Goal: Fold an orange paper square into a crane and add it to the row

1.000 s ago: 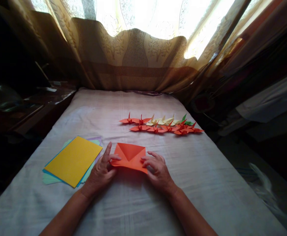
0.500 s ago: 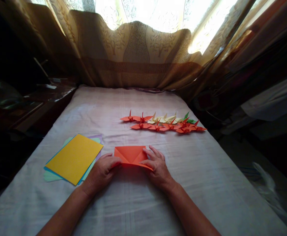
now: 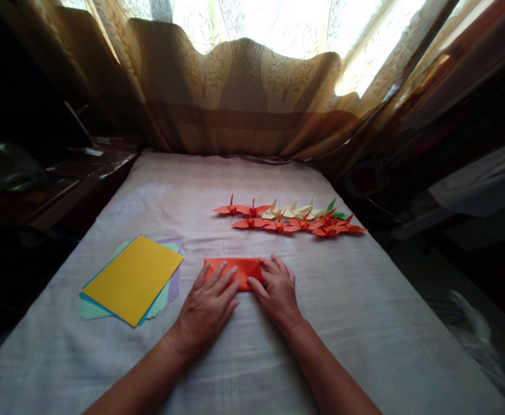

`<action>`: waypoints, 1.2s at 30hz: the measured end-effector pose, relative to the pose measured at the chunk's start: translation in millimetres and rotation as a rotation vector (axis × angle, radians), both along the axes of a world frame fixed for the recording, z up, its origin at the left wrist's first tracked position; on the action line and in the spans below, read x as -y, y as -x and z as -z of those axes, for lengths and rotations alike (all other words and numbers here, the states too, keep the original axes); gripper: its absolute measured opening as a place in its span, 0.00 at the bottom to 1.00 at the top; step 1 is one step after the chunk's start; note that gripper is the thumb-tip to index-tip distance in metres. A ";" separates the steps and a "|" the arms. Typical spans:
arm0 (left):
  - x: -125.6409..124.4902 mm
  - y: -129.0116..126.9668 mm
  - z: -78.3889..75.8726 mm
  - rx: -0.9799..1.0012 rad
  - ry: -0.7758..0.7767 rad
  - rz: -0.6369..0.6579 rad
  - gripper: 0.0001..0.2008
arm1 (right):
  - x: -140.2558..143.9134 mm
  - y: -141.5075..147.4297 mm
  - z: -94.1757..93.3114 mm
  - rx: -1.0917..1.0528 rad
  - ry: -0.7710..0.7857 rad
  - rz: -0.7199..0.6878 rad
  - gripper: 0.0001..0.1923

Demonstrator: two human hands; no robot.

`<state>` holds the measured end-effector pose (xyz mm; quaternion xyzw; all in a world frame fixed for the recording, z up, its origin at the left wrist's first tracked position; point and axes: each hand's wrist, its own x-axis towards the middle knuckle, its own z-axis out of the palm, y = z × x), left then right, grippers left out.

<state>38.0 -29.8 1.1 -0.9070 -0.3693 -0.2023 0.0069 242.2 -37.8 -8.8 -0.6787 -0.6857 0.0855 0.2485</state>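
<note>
A folded orange origami paper (image 3: 244, 267) lies flat on the sheet in front of me, a narrow rectangle with slanting creases. Across its left part and lower edge my left hand (image 3: 211, 302) rests with fingers stretched out and spread, hiding some of the paper. At the right end my right hand (image 3: 278, 288) grips the paper, thumb on the front edge and curled fingers by the far corner.
Left of the hands lies a stack of coloured paper topped by a yellow sheet (image 3: 135, 279). Beyond the hands, several orange paper cranes (image 3: 280, 225) stand in rows with cream cranes (image 3: 293, 210) and a green crane (image 3: 332, 210). A curtain (image 3: 243, 86) hangs behind the bed (image 3: 183, 178).
My left hand has moved right and opened flat onto the paper. The paper's raised front edge has gone down, leaving it flatter. My right hand stays at the right end.
</note>
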 end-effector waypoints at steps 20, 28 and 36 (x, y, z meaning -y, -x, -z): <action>2.7 -1.6 15.7 -0.100 0.234 0.043 0.34 | -0.6 1.6 7.7 0.049 -0.097 0.080 0.11; 0.0 -0.1 11.3 -0.105 0.250 0.044 0.35 | -1.3 3.5 6.9 0.029 -0.083 0.105 0.12; 0.3 -1.0 9.1 -0.100 0.269 0.041 0.34 | -1.6 3.3 8.6 0.058 -0.115 0.104 0.11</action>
